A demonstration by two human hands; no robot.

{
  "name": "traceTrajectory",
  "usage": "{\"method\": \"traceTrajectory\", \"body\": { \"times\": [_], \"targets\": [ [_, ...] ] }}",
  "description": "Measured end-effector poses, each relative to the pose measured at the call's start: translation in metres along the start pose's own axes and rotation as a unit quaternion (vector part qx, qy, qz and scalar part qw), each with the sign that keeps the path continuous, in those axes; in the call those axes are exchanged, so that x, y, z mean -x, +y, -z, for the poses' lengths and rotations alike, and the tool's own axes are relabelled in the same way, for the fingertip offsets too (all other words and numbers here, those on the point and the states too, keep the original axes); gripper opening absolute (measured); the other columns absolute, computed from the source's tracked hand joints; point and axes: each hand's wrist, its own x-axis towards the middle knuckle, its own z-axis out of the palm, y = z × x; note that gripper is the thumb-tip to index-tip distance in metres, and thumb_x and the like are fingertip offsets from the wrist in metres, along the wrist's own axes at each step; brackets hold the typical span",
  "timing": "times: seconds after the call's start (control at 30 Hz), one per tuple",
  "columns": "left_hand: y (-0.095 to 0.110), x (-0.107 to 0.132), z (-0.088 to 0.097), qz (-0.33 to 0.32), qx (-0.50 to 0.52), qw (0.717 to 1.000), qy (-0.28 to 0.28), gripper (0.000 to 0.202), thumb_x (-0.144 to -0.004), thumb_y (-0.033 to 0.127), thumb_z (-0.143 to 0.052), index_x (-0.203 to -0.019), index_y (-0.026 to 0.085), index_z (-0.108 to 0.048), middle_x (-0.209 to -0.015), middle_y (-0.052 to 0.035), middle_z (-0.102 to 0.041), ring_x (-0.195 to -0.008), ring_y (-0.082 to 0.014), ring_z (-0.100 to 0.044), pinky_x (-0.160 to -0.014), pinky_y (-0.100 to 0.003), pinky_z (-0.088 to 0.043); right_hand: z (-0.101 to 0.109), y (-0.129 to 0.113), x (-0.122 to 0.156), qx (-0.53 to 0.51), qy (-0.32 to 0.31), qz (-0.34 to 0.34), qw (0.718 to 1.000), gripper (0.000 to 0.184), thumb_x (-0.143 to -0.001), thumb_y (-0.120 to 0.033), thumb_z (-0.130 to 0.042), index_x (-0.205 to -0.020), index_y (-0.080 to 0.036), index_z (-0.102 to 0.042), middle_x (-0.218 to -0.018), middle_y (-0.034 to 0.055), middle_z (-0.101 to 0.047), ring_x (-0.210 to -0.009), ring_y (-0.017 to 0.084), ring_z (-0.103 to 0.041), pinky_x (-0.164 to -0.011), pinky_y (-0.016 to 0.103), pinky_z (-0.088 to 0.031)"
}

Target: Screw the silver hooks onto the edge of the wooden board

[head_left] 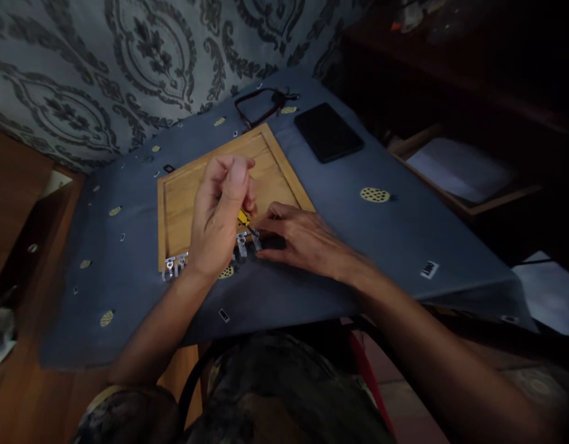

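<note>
One yellow-handled screwdriver is clamped in curled fingers of the left hand; a metal hook is pinched between fingertips of the right hand, with a wooden panel below both.

The left hand held a yellow screwdriver, pointing down toward a metal hook beside the fingers of the right hand. Beneath both hands was a wooden panel; farther beyond the right hand, a black tablet lay on the blue tablecloth.
</note>
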Motion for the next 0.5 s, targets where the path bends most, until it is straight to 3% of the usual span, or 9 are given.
{"method": "traceTrajectory", "body": {
  "times": [0.1,0.2,0.3,0.5],
  "targets": [
    [-0.001,0.000,-0.004,0.003,0.041,0.999,0.031,0.034,-0.085,0.055,-0.077,-0.081,0.023,-0.067,-0.059,0.0042,-0.040,-0.050,-0.0094,-0.035,-0.046,-0.023,-0.029,-0.002,0.002,0.000,0.000,0.001,0.009,1.000,0.028,-0.091,-0.035,-0.075,-0.114,-0.020,-0.072,-0.110,0.0074,-0.063,-0.101,0.024,-0.061,-0.080,0.034,-0.043],
    [-0.004,-0.001,-0.008,-0.007,0.054,0.998,0.034,0.041,-0.086,0.062,-0.071,-0.077,0.023,-0.063,-0.053,0.0061,-0.030,-0.044,-0.0086,-0.024,-0.041,-0.026,-0.018,-0.003,0.003,0.000,0.005,0.001,0.014,1.000,0.030,-0.090,-0.035,-0.075,-0.115,-0.020,-0.072,-0.110,0.0078,-0.063,-0.099,0.024,-0.061,-0.080,0.035,-0.044],
    [-0.006,-0.002,-0.008,-0.004,0.052,0.998,0.023,0.047,-0.088,0.068,-0.066,-0.072,0.023,-0.061,-0.049,0.0071,-0.026,-0.041,-0.0083,-0.018,-0.040,-0.028,-0.016,-0.003,0.002,0.000,0.014,-0.001,0.008,1.000,0.029,-0.090,-0.036,-0.075,-0.115,-0.021,-0.073,-0.109,0.0075,-0.063,-0.100,0.024,-0.062,-0.081,0.035,-0.046],
    [-0.007,-0.008,0.002,0.014,0.065,0.990,-0.128,0.044,-0.088,0.063,-0.069,-0.073,0.022,-0.061,-0.042,0.0092,-0.026,-0.035,-0.0066,-0.022,-0.038,-0.024,-0.021,-0.001,0.000,0.000,-0.001,-0.004,0.003,1.000,0.029,-0.090,-0.034,-0.076,-0.116,-0.021,-0.073,-0.120,0.0103,-0.063,-0.108,0.027,-0.062,-0.087,0.038,-0.049]
  ]
}}
